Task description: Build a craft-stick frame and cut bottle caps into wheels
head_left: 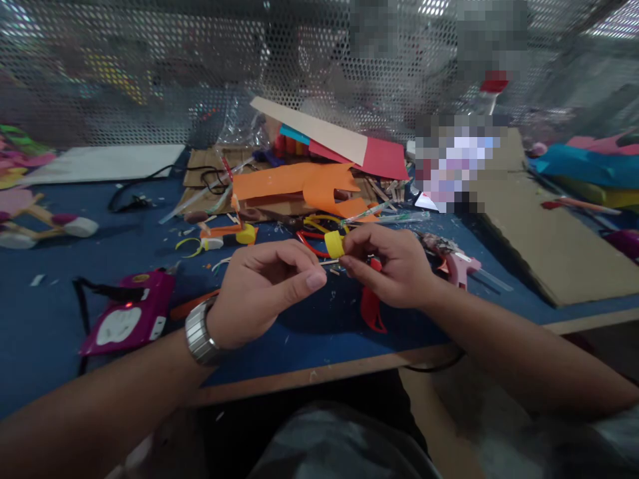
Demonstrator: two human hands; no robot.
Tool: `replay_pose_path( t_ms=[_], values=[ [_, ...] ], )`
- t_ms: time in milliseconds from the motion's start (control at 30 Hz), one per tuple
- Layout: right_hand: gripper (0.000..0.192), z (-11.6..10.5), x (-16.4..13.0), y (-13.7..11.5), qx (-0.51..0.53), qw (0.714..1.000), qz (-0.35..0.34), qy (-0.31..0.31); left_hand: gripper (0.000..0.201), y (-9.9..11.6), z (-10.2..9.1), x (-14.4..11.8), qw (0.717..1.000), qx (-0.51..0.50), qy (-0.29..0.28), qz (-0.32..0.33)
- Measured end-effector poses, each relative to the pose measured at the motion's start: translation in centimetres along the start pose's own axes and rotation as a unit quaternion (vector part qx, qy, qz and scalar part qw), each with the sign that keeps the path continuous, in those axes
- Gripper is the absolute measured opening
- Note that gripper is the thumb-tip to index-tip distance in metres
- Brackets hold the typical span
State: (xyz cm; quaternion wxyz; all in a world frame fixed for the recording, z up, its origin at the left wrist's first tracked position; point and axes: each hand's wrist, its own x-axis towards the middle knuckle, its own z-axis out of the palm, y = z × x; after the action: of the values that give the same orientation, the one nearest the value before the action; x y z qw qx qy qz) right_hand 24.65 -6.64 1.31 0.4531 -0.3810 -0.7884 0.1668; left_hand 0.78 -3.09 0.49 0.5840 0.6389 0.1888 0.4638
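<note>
Over the middle of the blue table, my right hand [392, 263] pinches a small yellow bottle cap [334, 244] between thumb and fingertips. My left hand [272, 283] is just left of it, thumb and curled fingers brought together; whatever lies between them, if anything, is hidden. The two hands are apart. Below my right hand lies a curved red piece [372, 309]. Scissors with red and yellow handles [312, 243] lie behind the cap. A small orange construction with a yellow cap [227, 234] sits behind my left hand.
A pink glue gun [460, 266] lies right of my right hand, beside a large cardboard sheet [564, 246]. A purple box with a lit red light and a cable [134, 313] is at left. Cut orange paper [279, 179] and red card [384, 158] lie at the back, before a perforated metal screen [200, 80].
</note>
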Motion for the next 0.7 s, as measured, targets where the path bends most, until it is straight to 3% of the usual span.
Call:
replay_pose_path(
  t_ms=[167, 267, 467, 700],
  values=[
    [0.006, -0.1, -0.1, -0.2, -0.034, 0.999, -0.007, -0.004, 0.019, 0.0, 0.0, 0.1, 0.999, 0.036, 0.028, -0.005],
    [0.006, -0.2, -0.1, -0.3, -0.044, 0.999, -0.01, -0.002, 0.021, 0.1, 0.0, 0.1, 0.998, 0.051, 0.02, -0.002],
    [0.008, -0.5, -0.1, -0.7, -0.04, 0.999, -0.006, -0.003, 0.006, 0.2, 0.0, -0.1, 0.999, 0.052, 0.004, 0.007],
    [0.008, -0.6, -0.2, -1.2, -0.075, 0.997, -0.005, -0.007, 0.008, 0.1, -0.1, -0.3, 0.998, 0.063, 0.001, 0.009]
  ],
)
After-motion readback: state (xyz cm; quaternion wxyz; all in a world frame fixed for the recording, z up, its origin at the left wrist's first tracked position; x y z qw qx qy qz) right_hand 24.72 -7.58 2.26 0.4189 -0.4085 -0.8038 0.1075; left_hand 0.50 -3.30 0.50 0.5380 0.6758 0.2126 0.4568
